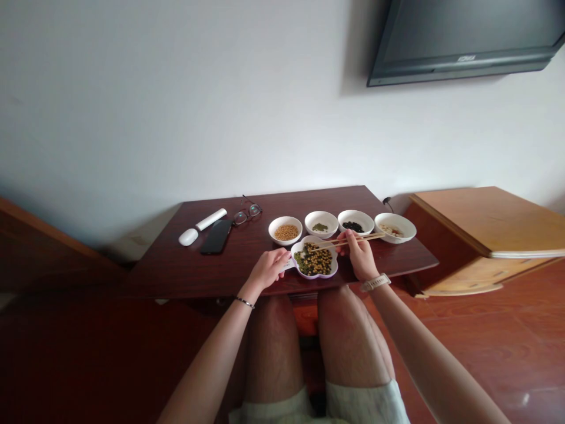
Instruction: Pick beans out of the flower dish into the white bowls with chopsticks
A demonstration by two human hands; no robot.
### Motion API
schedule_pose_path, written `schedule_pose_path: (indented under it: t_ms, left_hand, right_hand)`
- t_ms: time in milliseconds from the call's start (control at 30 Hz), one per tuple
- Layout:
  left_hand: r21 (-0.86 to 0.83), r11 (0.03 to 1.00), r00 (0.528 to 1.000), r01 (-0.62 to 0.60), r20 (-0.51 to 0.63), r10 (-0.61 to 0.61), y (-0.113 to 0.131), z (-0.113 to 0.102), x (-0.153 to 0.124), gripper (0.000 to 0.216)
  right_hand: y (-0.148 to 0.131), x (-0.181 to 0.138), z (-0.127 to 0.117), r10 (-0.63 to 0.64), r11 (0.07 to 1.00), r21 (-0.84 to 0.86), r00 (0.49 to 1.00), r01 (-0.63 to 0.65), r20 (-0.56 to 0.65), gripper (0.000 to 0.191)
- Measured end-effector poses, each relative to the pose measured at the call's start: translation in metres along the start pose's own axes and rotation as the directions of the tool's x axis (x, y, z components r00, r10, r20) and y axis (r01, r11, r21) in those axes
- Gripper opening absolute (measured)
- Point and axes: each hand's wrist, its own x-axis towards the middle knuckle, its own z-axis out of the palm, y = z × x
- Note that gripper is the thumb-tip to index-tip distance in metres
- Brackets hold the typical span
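Right hand (pixel 358 256) closed on 2 wooden chopsticks (pixel 348 241); left hand (pixel 267 270) curled against 1 white lobed dish (pixel 314 274); 4 round white bowls (pixel 321 217) behind dish.

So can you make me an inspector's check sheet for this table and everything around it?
Surface: dark wooden table, things standing on it.
Job's things: white scalloped dish of mixed green and yellow beans; white bowls of yellow beans, green bits, black beans and pale bits; wooden chopsticks.
Clutter: white mouse, white tube, black phone, glasses.
Hands: right hand holds the chopsticks over the dish; left hand is at the dish's handle.
Cables: dark cord behind the table.
Surroundings: white wall, wall-mounted TV, wooden cabinet, reddish wood floor.
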Motion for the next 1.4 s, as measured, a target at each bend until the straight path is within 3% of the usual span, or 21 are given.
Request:
schedule_pose_path:
  t_ms: [700, 1400]
  left_hand:
    - [-0.028, 1.000, 1.000, 0.009, -0.019, -0.010, 0.004, 0.000, -0.001, 0.059]
    - [-0.034, 0.999, 0.999, -0.003, -0.040, 0.002, -0.002, 0.003, 0.000, 0.060]
  right_hand:
    - [-0.003, -0.003, 0.002, -0.108, 0.977, -0.181, 0.993, 0.114, 0.043, 0.055]
    - [0.012, 0.003, -0.005, -0.114, 0.993, 0.005, 0.993, 0.114, -0.043, 0.053]
